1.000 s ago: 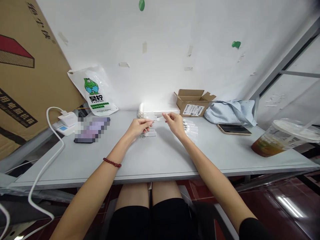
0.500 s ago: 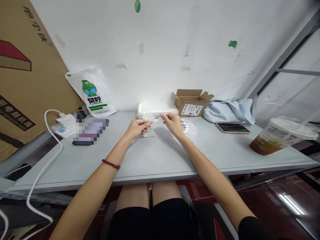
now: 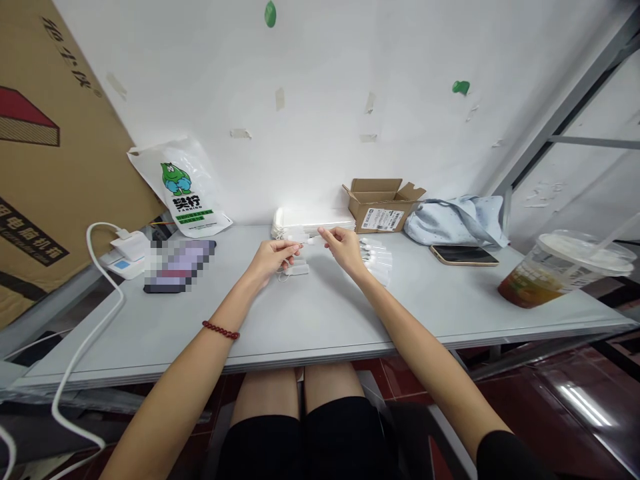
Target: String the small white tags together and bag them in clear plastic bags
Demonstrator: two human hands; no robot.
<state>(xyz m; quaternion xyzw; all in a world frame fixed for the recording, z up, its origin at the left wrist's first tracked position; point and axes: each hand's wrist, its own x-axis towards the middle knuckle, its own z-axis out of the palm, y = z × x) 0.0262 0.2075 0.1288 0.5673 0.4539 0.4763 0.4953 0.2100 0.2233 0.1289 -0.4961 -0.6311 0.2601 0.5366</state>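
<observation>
My left hand (image 3: 274,261), with a dark red bead bracelet on the wrist, is closed in a pinch at one end of a small white piece (image 3: 311,239). Opposite it, my right hand (image 3: 344,249) pinches at the piece's other end with thumb and forefinger. The piece is too small and pale to name. Below the left fingers lies a white tag-like piece (image 3: 299,269) with a thin looped cord. Beside the right hand, several clear strips with white ends (image 3: 381,259) lie fanned out, partly hidden. A stack of long white pieces (image 3: 317,219) lies behind both hands.
An open cardboard box (image 3: 383,207), a pale blue cloth bag (image 3: 455,220), a phone (image 3: 464,255) and a drink cup (image 3: 555,270) stand to the right. Leftward are a white plastic bag (image 3: 183,190), another phone (image 3: 183,265), a charger with white cable (image 3: 131,250) and a large carton (image 3: 65,153).
The view has shifted slightly. Both hands keep nearly the same place and pinch, with the small white piece still between them.
</observation>
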